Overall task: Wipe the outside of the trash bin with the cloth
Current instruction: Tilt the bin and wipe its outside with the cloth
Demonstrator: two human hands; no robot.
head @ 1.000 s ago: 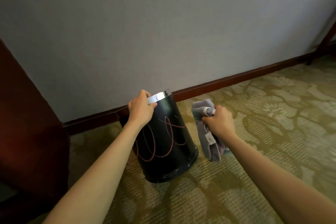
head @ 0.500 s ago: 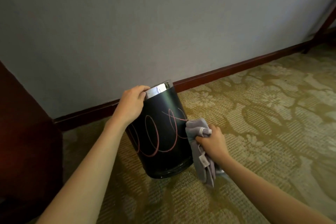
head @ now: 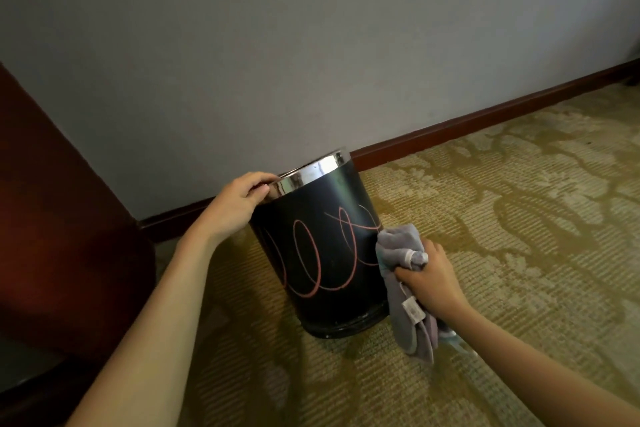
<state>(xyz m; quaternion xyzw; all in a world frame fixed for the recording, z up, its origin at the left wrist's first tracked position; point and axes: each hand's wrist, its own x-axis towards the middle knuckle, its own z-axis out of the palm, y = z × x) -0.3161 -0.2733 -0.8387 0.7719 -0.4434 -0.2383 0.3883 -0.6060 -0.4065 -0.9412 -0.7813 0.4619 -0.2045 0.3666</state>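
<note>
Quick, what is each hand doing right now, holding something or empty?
Left hand: fingers curled over the shiny rim of the trash bin, holding it.
Right hand: grips the grey cloth, bunched against the bin's side.

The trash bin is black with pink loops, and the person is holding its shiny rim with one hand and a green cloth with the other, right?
Almost. The cloth is grey, not green, as the head view shows. The rest holds: the left hand grips the shiny rim of the black trash bin, and the right hand holds the cloth.
</note>
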